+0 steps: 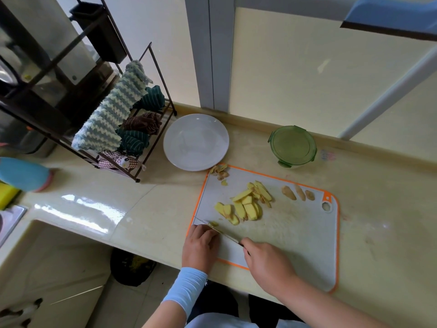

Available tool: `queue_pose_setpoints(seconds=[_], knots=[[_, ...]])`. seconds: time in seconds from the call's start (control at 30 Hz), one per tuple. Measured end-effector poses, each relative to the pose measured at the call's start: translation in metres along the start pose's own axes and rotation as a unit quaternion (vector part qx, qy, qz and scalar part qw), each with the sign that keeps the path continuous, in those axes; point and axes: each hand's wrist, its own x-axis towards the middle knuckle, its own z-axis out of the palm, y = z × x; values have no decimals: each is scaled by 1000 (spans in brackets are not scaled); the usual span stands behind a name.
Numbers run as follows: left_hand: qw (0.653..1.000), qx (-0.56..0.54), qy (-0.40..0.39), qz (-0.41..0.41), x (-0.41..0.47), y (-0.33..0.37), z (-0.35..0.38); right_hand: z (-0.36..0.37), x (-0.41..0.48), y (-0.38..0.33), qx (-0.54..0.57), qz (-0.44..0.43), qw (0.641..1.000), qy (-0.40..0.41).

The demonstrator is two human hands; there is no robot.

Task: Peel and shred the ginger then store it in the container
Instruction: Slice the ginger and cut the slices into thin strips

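The right hand (267,261) grips the knife (220,232), the left hand (198,245) curls beside its blade, hold unclear, and the ginger slices (246,205) lie just past both hands.

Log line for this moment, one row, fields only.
step: slicing ginger | left hand holds ginger piece | right hand grips knife | slices on cutting board | container lid on
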Motion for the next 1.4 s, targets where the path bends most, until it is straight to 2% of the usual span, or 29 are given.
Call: queue_pose_setpoints(seconds=[0.43,0.77,1.2,1.4], knots=[[1000,-6,-2,-24,-2,1,1,4,11,-1,-40,25,998,-36],[997,-4,3,-73,1,4,-3,-3,8,1,7,12,1000,-18],[995,-8,8,-95,2,9,-5,2,9,-3,-22,21,999,-31],[994,-17,-35,-105,5,8,-9,1,29,-14,14,20,1000,-15]])
